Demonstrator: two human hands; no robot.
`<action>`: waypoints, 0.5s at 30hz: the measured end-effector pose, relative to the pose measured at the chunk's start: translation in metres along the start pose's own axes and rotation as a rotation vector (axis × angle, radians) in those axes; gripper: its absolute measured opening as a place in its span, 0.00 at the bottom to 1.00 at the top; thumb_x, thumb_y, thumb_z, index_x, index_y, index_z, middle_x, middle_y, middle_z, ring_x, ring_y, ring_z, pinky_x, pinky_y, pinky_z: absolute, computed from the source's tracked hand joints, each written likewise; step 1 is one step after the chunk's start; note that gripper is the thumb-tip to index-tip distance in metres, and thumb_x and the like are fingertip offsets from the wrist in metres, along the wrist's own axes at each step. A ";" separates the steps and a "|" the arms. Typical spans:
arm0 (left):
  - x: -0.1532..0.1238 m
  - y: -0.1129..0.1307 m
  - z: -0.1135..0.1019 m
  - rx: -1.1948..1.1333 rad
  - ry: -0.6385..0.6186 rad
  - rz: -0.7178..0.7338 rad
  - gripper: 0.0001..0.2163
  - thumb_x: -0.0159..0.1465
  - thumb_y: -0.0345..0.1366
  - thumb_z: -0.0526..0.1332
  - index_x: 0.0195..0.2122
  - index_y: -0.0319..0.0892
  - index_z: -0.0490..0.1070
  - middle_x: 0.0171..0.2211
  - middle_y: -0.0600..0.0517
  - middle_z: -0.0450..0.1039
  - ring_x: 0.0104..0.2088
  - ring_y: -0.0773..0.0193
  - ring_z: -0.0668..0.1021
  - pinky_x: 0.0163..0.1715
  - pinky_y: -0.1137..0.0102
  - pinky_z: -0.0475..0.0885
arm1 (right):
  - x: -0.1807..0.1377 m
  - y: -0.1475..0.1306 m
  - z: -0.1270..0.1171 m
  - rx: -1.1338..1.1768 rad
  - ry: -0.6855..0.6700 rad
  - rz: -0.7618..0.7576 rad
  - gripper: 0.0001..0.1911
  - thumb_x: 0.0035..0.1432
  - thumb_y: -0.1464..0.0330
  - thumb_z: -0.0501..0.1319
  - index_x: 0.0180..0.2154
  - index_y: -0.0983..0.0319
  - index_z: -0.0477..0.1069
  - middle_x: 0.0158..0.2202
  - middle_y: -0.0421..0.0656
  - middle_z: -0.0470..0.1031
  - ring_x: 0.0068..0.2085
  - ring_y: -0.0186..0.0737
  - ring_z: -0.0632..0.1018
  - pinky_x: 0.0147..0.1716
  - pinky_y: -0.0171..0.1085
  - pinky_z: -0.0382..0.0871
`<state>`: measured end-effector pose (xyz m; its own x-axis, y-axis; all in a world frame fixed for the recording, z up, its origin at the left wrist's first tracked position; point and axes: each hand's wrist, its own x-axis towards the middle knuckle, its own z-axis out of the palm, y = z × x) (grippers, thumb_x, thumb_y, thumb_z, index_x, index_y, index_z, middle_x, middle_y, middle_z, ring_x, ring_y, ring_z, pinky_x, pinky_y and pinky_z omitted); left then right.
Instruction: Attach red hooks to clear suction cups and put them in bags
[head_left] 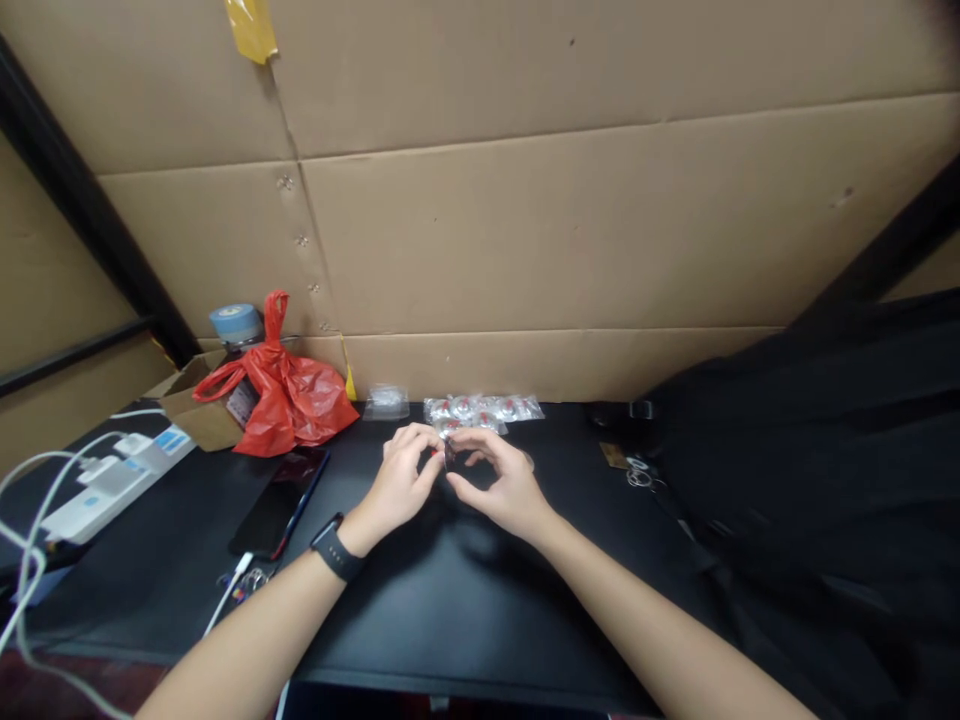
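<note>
A small, dark, thin piece (450, 455) is held on edge between my two hands, above the black tabletop; I cannot make out its kind. My left hand (406, 468) wears a black watch on the wrist and pinches the piece's left side, where a bit of red shows by the fingertips. From the right, my right hand (504, 480) grips it by the edges, with the thumb below and the fingers curved above. Just behind the hands lie several clear packets with silver and red contents (487, 408). A clear plastic bag (387, 401) rests left of them.
At left are a tied red plastic bag (296, 400), a cardboard box (196, 408), a blue-lidded container (236, 322), a phone (277, 503) and a white power strip (116, 487) with cables. Keys (640, 474) and black fabric (817, 480) lie right. A cardboard wall (540, 240) closes the back.
</note>
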<state>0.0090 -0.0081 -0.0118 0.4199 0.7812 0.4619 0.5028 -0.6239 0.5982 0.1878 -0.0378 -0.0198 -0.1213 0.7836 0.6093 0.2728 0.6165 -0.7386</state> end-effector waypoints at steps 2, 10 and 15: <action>0.000 -0.001 0.002 -0.030 0.005 -0.018 0.05 0.68 0.32 0.56 0.38 0.44 0.71 0.45 0.49 0.72 0.50 0.57 0.72 0.52 0.61 0.66 | 0.001 -0.003 -0.001 -0.030 -0.013 -0.017 0.19 0.51 0.72 0.66 0.46 0.58 0.70 0.45 0.46 0.79 0.44 0.44 0.81 0.38 0.40 0.76; -0.002 0.005 0.002 0.058 0.088 -0.027 0.03 0.66 0.34 0.58 0.37 0.44 0.72 0.47 0.47 0.71 0.51 0.53 0.70 0.52 0.57 0.64 | 0.002 0.005 -0.001 0.240 -0.054 0.282 0.22 0.51 0.60 0.71 0.45 0.57 0.66 0.45 0.46 0.79 0.40 0.45 0.83 0.41 0.44 0.78; -0.001 0.007 0.002 0.072 0.083 -0.049 0.04 0.66 0.36 0.60 0.36 0.45 0.73 0.46 0.48 0.71 0.50 0.54 0.71 0.51 0.58 0.63 | 0.001 0.010 0.006 0.462 0.023 0.490 0.26 0.47 0.57 0.73 0.43 0.56 0.65 0.42 0.44 0.79 0.40 0.42 0.82 0.40 0.41 0.78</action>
<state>0.0128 -0.0134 -0.0095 0.3305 0.8080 0.4877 0.5756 -0.5821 0.5744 0.1848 -0.0299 -0.0282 -0.0652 0.9826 0.1741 -0.1459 0.1632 -0.9757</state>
